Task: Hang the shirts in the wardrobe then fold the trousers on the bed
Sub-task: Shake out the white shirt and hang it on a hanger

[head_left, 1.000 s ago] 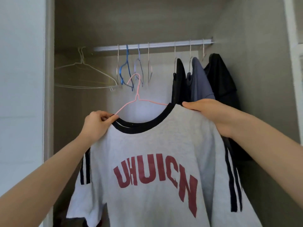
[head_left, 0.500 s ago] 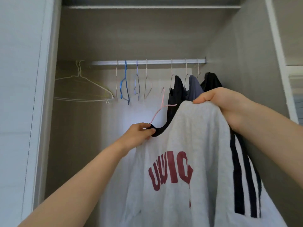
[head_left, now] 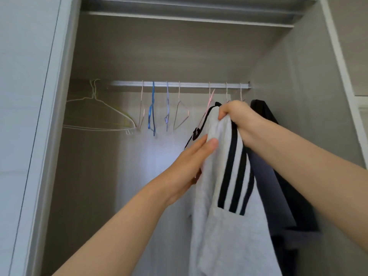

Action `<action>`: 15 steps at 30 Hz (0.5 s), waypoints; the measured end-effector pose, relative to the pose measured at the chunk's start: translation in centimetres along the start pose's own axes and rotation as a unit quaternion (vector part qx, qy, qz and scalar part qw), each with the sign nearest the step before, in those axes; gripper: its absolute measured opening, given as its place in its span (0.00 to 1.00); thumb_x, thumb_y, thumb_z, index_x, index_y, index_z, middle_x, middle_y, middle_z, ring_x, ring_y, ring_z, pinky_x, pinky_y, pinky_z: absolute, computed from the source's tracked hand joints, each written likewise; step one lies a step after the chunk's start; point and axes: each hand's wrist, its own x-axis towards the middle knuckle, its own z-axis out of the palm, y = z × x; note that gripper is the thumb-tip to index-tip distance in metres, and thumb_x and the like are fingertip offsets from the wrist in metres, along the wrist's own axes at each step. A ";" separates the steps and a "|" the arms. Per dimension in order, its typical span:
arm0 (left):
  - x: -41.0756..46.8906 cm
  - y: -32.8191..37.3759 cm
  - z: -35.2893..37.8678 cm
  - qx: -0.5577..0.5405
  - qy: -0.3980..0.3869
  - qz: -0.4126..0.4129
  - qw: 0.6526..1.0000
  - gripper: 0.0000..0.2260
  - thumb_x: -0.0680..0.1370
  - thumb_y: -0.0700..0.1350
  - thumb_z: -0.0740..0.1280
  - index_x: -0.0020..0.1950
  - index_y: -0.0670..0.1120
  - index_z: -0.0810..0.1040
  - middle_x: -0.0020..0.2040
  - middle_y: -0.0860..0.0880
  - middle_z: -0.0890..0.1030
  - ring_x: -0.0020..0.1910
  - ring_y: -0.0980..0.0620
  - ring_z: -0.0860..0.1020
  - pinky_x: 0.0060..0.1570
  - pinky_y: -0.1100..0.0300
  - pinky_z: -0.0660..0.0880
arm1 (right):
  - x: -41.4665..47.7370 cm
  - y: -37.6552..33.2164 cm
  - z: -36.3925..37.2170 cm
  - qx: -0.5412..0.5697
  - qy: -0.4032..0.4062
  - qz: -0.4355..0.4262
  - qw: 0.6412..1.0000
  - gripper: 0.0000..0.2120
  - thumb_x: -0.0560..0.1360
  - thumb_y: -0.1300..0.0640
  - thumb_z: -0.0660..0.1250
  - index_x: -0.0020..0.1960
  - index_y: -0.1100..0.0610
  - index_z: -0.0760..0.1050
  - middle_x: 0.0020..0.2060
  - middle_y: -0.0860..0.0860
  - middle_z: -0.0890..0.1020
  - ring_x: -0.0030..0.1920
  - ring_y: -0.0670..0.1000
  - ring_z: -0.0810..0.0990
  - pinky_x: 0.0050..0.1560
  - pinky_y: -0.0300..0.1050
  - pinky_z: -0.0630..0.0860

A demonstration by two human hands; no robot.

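Observation:
A grey T-shirt with a black collar and black sleeve stripes hangs edge-on from a pink wire hanger, whose hook is up at the silver wardrobe rail. My right hand grips the shirt's shoulder at the top. Fingers straight, my left hand lies flat against the shirt's front side, below the collar. To the right of the grey shirt hang a blue-grey shirt and a black shirt. No trousers or bed are in view.
Several bare wire hangers hang on the rail: white ones at the far left, then a blue one and pale ones beside it. A shelf runs above. The wardrobe's right wall is close to the hung shirts.
The grey shirt went up and right and turned edge-on, its hanger hook now at the rail. My left hand let go of the collar and lies flat on the shirt.

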 end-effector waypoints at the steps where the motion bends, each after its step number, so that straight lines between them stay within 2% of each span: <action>1: 0.3 -0.2 0.0 0.016 0.001 0.010 1.000 0.20 0.77 0.61 0.65 0.70 0.62 0.70 0.58 0.62 0.82 0.55 0.61 0.81 0.54 0.61 0.77 | 0.1 -0.1 0.6 -0.013 -0.011 -0.002 1.000 0.11 0.66 0.67 0.61 0.48 0.65 0.71 0.41 0.58 0.74 0.39 0.57 0.76 0.40 0.47 0.76; 3: 1.1 -0.7 0.2 0.067 0.013 0.025 0.997 0.31 0.73 0.58 0.73 0.73 0.62 0.65 0.62 0.60 0.80 0.59 0.59 0.79 0.61 0.56 0.76 | 1.2 -0.2 1.4 -0.036 -0.007 -0.006 0.999 0.08 0.69 0.69 0.59 0.48 0.65 0.71 0.39 0.57 0.71 0.40 0.58 0.73 0.43 0.47 0.72; 5: 2.4 -1.7 0.4 0.138 0.048 0.034 0.989 0.42 0.69 0.53 0.78 0.76 0.61 0.58 0.66 0.58 0.76 0.62 0.58 0.77 0.64 0.55 0.75 | 2.5 -0.3 2.1 -0.056 0.004 -0.020 0.998 0.07 0.71 0.70 0.59 0.49 0.65 0.70 0.36 0.55 0.69 0.36 0.55 0.71 0.39 0.44 0.70; 6: 3.1 -2.2 0.3 0.170 0.067 0.039 0.982 0.44 0.69 0.49 0.78 0.78 0.59 0.55 0.67 0.56 0.74 0.63 0.57 0.75 0.64 0.55 0.74 | 3.1 -0.4 2.4 -0.061 0.003 -0.026 0.998 0.05 0.72 0.71 0.59 0.45 0.64 0.68 0.34 0.54 0.67 0.33 0.53 0.68 0.36 0.42 0.67; 7: 3.9 -2.7 0.1 0.198 0.084 0.040 0.976 0.45 0.71 0.46 0.77 0.79 0.58 0.51 0.68 0.55 0.72 0.64 0.55 0.74 0.63 0.56 0.74 | 3.9 -0.3 2.7 -0.061 -0.001 -0.032 0.998 0.06 0.72 0.71 0.58 0.40 0.62 0.66 0.33 0.53 0.65 0.31 0.52 0.66 0.33 0.41 0.64; 8: 4.6 -3.2 -0.1 0.218 0.103 0.037 0.970 0.45 0.72 0.44 0.75 0.79 0.56 0.49 0.68 0.53 0.72 0.62 0.53 0.75 0.59 0.60 0.76 | 5.0 -0.1 2.9 -0.061 -0.007 -0.038 0.997 0.10 0.72 0.72 0.57 0.38 0.59 0.63 0.33 0.53 0.64 0.30 0.51 0.64 0.31 0.39 0.62; 9: 5.4 -3.6 -0.6 0.232 0.125 0.031 0.964 0.43 0.74 0.42 0.73 0.80 0.54 0.49 0.65 0.51 0.73 0.57 0.53 0.76 0.51 0.65 0.77 | 5.9 0.1 3.2 -0.062 -0.009 -0.047 0.997 0.12 0.72 0.72 0.57 0.36 0.57 0.61 0.33 0.52 0.63 0.30 0.51 0.62 0.30 0.39 0.60; 11: 6.8 -4.3 -1.7 0.242 0.174 0.025 0.954 0.34 0.76 0.40 0.69 0.78 0.51 0.55 0.56 0.50 0.75 0.44 0.57 0.76 0.31 0.75 0.72 | 7.5 0.2 3.9 -0.075 -0.010 -0.064 0.995 0.13 0.72 0.71 0.55 0.36 0.56 0.59 0.33 0.52 0.62 0.30 0.52 0.60 0.30 0.38 0.59; 12: 7.5 -4.6 -2.3 0.243 0.194 0.025 0.950 0.30 0.77 0.39 0.67 0.76 0.50 0.59 0.54 0.49 0.75 0.40 0.58 0.74 0.27 0.75 0.70 | 8.3 0.3 4.2 -0.071 -0.010 -0.071 0.995 0.11 0.73 0.70 0.54 0.38 0.57 0.60 0.33 0.53 0.63 0.30 0.52 0.62 0.31 0.39 0.61; 14: 9.0 -5.0 -3.4 0.261 0.221 0.029 0.939 0.23 0.78 0.39 0.66 0.71 0.47 0.64 0.54 0.46 0.75 0.40 0.54 0.75 0.25 0.73 0.69 | 9.8 0.2 4.8 -0.067 -0.009 -0.088 0.994 0.06 0.74 0.68 0.52 0.47 0.60 0.65 0.37 0.56 0.68 0.33 0.54 0.69 0.38 0.44 0.67; 15: 9.9 -5.2 -3.9 0.276 0.228 0.032 0.933 0.21 0.78 0.40 0.65 0.70 0.47 0.66 0.55 0.45 0.76 0.43 0.51 0.75 0.27 0.72 0.68 | 10.6 0.2 5.1 -0.070 -0.009 -0.093 0.993 0.08 0.75 0.67 0.52 0.52 0.60 0.65 0.39 0.58 0.70 0.37 0.55 0.71 0.41 0.47 0.68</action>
